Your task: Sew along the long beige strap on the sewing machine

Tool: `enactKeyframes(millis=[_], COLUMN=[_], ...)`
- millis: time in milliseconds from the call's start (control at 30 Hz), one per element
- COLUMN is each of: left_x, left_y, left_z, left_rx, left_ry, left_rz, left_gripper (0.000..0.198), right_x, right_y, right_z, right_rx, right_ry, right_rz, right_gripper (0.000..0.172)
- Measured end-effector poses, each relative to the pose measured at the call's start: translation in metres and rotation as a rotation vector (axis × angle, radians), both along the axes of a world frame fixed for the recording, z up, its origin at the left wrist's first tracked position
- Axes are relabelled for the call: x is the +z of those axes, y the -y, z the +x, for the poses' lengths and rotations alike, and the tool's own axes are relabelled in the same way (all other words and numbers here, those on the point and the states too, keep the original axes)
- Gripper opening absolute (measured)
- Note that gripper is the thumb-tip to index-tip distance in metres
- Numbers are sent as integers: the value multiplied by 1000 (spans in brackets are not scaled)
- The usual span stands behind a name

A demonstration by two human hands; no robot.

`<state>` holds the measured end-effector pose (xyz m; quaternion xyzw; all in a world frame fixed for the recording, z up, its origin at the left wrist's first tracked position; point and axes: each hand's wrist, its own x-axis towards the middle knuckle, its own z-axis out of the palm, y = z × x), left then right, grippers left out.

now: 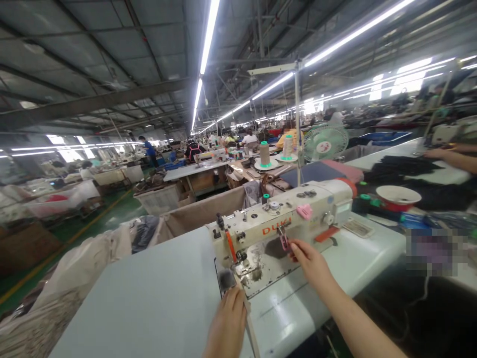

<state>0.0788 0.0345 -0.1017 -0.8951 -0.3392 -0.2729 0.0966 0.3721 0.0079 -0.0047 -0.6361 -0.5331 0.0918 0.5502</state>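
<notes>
While the left hand [227,325], fingers together, presses a narrow beige fabric strip [252,334] onto the near pale grey desk [149,298], the right hand [310,259] pinches pink plastic snips [284,241] on the cream sewing machine [286,214].

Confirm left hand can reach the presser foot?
Probably yes. The left hand sits just short of the presser foot; only a flat tan strip runs between them, and the right hand is off to the side.
</notes>
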Motion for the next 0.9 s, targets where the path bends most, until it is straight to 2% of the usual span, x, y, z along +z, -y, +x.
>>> enactKeyframes(millis=[133,233,367,467,533,767,833,900], left_x=[1,2,3,5,8,23,20,12], left_y=[0,1,1,1,3,8,3,-5], left_z=[3,4,4,3,4,9,11,14], left_rx=[-2,-3,3,41,57,79,79,89], left_ry=[6,38,57,50,56,42,41,71], left_rz=[-7,-27,-128,-258,-326,-444,-484,-537], left_gripper=[42,37,34,35,37,42,44,45], right_x=[4,25,73,104,116,129,132,128], right_y=[4,9,-2,-22,-38,-83,-86,-80], right_z=[-1,-6,-11,-11,-9,13,18,20], right_rx=[-181,-240,-198,-123,-51,87,35,-53], right_ry=[36,133,528,748,841,1031,1080,1090], right_rz=[88,170,254,204,155,89,108,219], right_gripper=[39,33,35,42,45,48,55,63])
